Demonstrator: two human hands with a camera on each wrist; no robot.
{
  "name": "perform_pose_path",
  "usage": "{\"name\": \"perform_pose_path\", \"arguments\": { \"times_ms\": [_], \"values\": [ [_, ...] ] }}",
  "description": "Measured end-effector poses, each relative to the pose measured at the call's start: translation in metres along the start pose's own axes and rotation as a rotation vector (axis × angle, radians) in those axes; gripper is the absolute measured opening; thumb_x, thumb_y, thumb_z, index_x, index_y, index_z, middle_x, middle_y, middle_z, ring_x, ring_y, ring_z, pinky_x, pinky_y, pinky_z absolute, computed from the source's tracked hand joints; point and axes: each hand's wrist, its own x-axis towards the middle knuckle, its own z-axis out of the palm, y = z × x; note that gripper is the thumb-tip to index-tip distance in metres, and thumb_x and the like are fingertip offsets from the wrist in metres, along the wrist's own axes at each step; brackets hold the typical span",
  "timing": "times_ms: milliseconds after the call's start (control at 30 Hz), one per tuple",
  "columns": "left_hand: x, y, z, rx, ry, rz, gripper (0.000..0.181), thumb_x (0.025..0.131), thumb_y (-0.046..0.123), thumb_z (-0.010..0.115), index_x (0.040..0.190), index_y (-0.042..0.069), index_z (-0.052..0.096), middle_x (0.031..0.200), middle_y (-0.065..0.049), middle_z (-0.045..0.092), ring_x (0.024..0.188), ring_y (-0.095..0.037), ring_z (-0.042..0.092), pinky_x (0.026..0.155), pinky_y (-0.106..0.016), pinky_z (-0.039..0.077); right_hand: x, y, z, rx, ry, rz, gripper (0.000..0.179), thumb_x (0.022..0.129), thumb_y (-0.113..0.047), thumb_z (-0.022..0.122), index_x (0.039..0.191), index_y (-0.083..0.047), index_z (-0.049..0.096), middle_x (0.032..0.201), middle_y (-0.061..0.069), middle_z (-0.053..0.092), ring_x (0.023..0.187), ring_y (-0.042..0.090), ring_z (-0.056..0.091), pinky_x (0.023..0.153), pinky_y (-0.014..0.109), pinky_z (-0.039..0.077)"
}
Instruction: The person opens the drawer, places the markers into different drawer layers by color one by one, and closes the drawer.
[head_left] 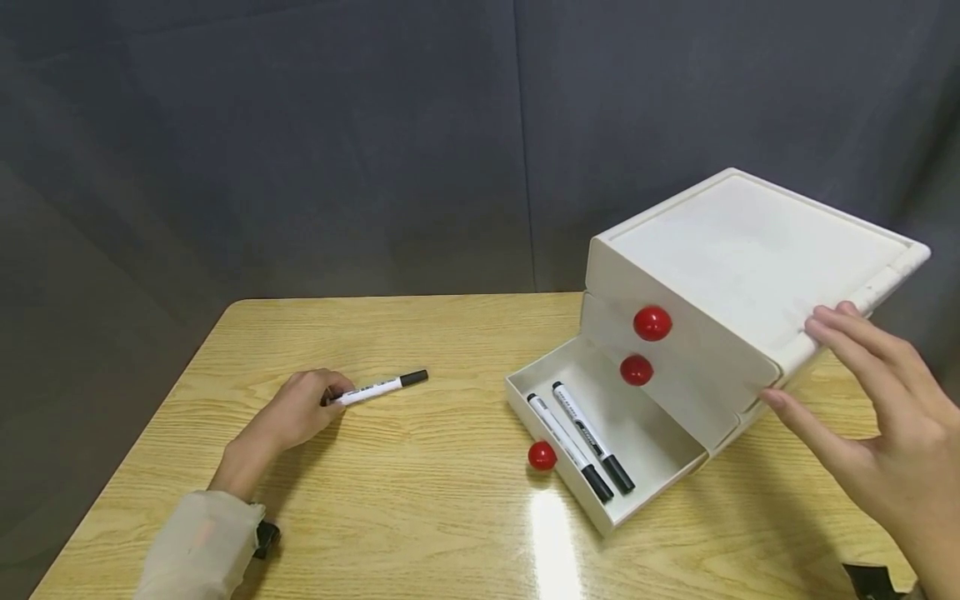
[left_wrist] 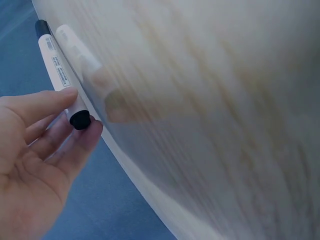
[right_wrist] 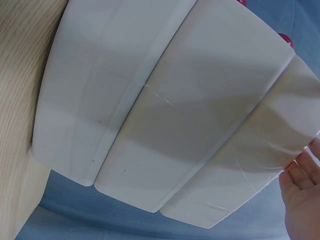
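My left hand (head_left: 303, 408) pinches the rear end of a white marker (head_left: 375, 389) with a black cap, low over the table on the left. In the left wrist view, thumb and fingers hold the marker (left_wrist: 59, 70) near its black end plug. On the right stands a white drawer unit (head_left: 757, 250) with red round knobs. Its bottom drawer (head_left: 663, 450) is pulled out, and two similar markers (head_left: 570, 446) lie side by side inside. My right hand (head_left: 885, 400) touches the unit's top right edge with extended fingers, its thumb against the front corner.
The wood-grain table (head_left: 435, 500) carries everything. Behind it hangs a dark grey-blue curtain (head_left: 337, 150). A red knob (head_left: 542, 456) juts from the open drawer's front. Two more knobs sit on the closed drawers above.
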Motion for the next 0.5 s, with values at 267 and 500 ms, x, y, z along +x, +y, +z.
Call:
{"name": "perform_pose_path", "arguments": {
  "times_ms": [267,500],
  "values": [
    [0.0,0.006,0.0,0.008,0.02,0.02,0.017,0.09,-0.002,0.066,0.106,0.001,0.071,0.094,-0.009,0.069,0.079,-0.017,0.057,0.069,-0.034,0.05,0.0,0.0,0.0,0.004,-0.001,0.001,0.074,0.085,-0.057,0.07,0.108,0.013,0.069,0.117,0.023,0.07,0.126,0.014,0.061,0.11,0.021,0.044],
    [0.001,0.014,0.0,-0.007,0.055,0.055,0.016,0.09,-0.002,0.066,0.105,0.003,0.071,0.096,-0.009,0.068,0.077,-0.016,0.055,0.066,-0.03,0.047,-0.001,0.0,-0.001,0.005,0.0,0.004,0.074,0.085,-0.057,0.07,0.108,0.013,0.069,0.117,0.021,0.07,0.126,0.013,0.061,0.11,0.021,0.044]
  ]
}}
